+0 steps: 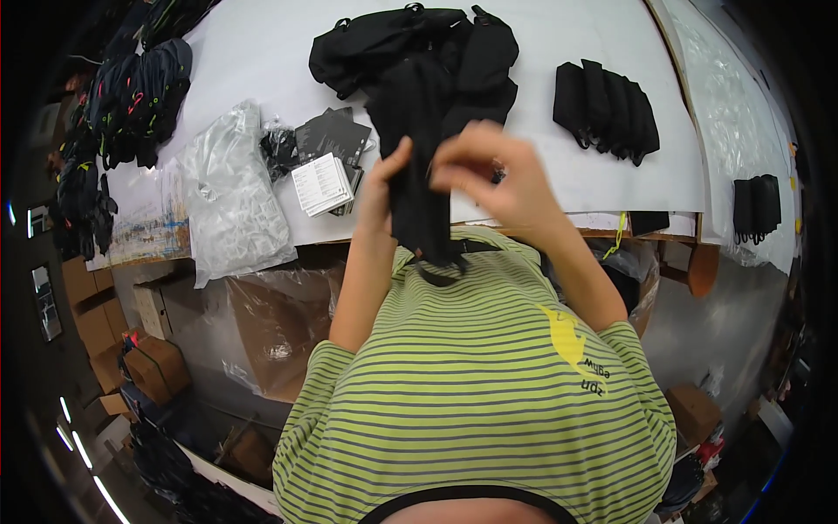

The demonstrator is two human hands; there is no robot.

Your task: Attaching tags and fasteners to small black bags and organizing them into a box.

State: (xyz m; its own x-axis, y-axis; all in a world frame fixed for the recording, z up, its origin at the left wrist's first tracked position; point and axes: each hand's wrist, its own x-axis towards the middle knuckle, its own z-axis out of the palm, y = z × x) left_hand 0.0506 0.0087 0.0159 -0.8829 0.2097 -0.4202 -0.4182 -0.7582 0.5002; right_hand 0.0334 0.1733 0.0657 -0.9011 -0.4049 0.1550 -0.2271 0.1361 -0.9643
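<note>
Striped shirt [471, 384] at near end of blk cloth [417, 196], blk pile [393, 44] at far end. L hand [377, 196] grips cloth's L edge; R hand [502, 170] at cloth's R, fingers curled, blurred, can't tell if gripping.

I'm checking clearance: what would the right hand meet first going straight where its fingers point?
The right hand would probably meet the long black fabric piece in the left hand, though depth is unclear.
</note>
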